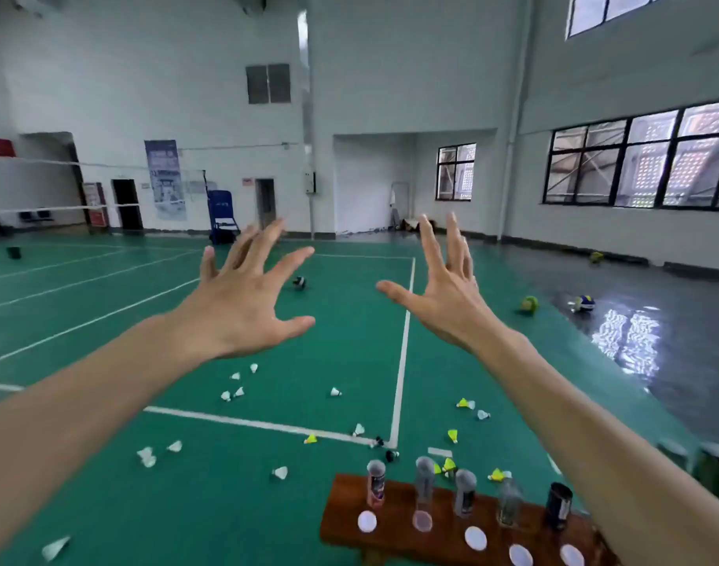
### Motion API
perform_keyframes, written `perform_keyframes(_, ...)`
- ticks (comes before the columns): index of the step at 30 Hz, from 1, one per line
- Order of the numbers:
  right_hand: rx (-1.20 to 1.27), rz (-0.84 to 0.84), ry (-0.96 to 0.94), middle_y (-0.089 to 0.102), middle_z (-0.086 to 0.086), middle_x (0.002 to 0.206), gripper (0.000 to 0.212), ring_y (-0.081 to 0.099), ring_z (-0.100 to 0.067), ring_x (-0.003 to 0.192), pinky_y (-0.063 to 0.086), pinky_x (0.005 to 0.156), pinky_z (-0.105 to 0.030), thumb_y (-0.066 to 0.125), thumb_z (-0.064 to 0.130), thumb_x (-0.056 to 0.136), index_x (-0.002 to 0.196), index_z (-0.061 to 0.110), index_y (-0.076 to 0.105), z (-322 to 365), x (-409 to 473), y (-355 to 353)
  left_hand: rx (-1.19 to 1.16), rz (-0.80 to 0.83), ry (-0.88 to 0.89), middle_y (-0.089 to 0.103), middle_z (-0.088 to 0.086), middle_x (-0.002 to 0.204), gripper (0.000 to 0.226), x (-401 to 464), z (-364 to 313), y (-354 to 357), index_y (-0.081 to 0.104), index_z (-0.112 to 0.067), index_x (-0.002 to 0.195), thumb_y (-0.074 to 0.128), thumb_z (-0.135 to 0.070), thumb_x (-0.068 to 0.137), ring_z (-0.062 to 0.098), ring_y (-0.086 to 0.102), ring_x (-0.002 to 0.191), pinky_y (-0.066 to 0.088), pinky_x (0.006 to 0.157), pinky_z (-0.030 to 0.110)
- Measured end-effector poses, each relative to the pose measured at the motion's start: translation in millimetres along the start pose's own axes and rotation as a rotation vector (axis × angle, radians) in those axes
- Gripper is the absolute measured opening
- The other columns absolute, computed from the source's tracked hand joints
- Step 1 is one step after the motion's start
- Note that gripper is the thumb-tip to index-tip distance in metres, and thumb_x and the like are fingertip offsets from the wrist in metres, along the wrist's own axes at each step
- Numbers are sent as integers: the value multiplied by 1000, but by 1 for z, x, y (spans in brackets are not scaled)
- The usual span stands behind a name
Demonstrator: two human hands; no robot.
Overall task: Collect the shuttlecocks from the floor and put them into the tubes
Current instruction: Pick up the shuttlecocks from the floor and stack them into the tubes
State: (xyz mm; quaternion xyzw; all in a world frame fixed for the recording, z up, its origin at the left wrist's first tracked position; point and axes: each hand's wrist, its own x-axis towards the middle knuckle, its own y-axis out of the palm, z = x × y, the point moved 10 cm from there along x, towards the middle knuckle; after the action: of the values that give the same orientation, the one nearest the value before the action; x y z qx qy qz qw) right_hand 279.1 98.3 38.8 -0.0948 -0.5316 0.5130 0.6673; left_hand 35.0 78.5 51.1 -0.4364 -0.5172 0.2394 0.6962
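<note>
Both my hands are raised in front of me with fingers spread, holding nothing: my left hand (243, 304) and my right hand (443, 296). Several white shuttlecocks (239, 392) lie scattered on the green court floor, with several yellow shuttlecocks (452, 435) to the right and a black one (391, 455) near the line corner. Several open tubes (376, 482) stand upright in a row on a brown wooden bench (341, 520) at the bottom, with round white lids (367, 521) lying in front of them.
Balls lie further out: a black-and-white ball (299, 283), a green ball (529, 304) and a blue-yellow volleyball (583, 303). A blue cart (222, 216) stands by the far wall. A net (43, 208) spans the left. Wet grey floor (635, 341) shines on the right.
</note>
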Motion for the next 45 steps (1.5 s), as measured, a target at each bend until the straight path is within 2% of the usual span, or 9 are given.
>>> perform_keyframes(3, 123, 108, 57, -25, 13, 167, 102, -15, -23, 158, 8, 124, -55, 58, 78, 83, 160, 50, -3, -5, -13, 75, -20, 26, -46, -12, -13, 165, 87, -37, 32, 36, 13, -47, 154, 60, -67, 83, 28, 20, 151, 13, 122, 63)
perform_keyframes(6, 277, 64, 136, 27, -4, 164, 69, 26, -22, 151, 27, 122, -36, 65, 41, 98, 158, 33, 33, -17, -32, 150, -222, 20, -131, 30, -10, 153, 58, -77, 79, 81, 44, -35, 143, 65, -46, 89, 22, 62, 110, 44, 107, 52)
perform_keyframes(9, 481, 31, 268, 65, 1, 132, 39, 59, -8, 117, 46, 100, -26, 62, 17, 100, 139, 23, 60, -34, -44, 210, -313, 61, -217, 45, -16, 138, 42, -101, 119, 128, 57, -33, 130, 67, -39, 90, 12, 65, 93, 53, 94, 44)
perform_keyframes(11, 565, -7, 318, 73, 2, 110, 30, 64, -3, 96, 48, 85, -19, 60, 7, 99, 125, 20, 67, -46, -46, 244, -350, 110, -271, 42, -17, 141, 45, -106, 146, 165, 57, -36, 130, 68, -45, 88, 13, 64, 101, 52, 97, 44)
perform_keyframes(15, 618, 64, 426, 77, 5, 95, 28, 67, -30, 88, 54, 71, -41, 55, 5, 101, 115, 26, 68, -79, -43, 322, -376, 170, -357, 26, -15, 154, 57, -93, 198, 238, 49, -41, 137, 68, -55, 85, 18, 50, 129, 44, 108, 47)
perform_keyframes(18, 623, 130, 475, 77, 5, 94, 29, 65, -41, 90, 55, 74, -51, 55, 4, 101, 115, 26, 69, -107, -20, 381, -442, 205, -393, 25, -16, 154, 55, -59, 231, 299, 50, -41, 136, 69, -52, 86, 17, 51, 127, 46, 106, 49)
perform_keyframes(26, 748, 106, 697, 77, 4, 91, 31, 70, -22, 88, 56, 87, -45, 53, 8, 99, 107, 35, 67, -183, 107, 540, -681, 292, -380, 42, -19, 140, 37, 102, 300, 467, 57, -44, 124, 69, -28, 93, -4, 64, 95, 44, 75, 21)
perform_keyframes(33, 867, 134, 849, 78, 4, 87, 22, 68, -9, 71, 46, 61, -11, 53, 14, 103, 102, 27, 70, -205, 182, 629, -760, 434, -346, 42, -23, 140, 29, 183, 346, 573, 64, -39, 118, 68, -23, 94, -4, 63, 95, 42, 75, 18)
perform_keyframes(45, 718, 12, 1169, 78, -1, 87, 22, 69, -13, 72, 46, 66, -22, 52, 18, 106, 99, 25, 72, -280, 244, 746, -894, 640, -48, 47, -22, 133, 22, 347, 441, 745, 66, -44, 103, 65, -24, 96, -8, 62, 92, 46, 71, 24)
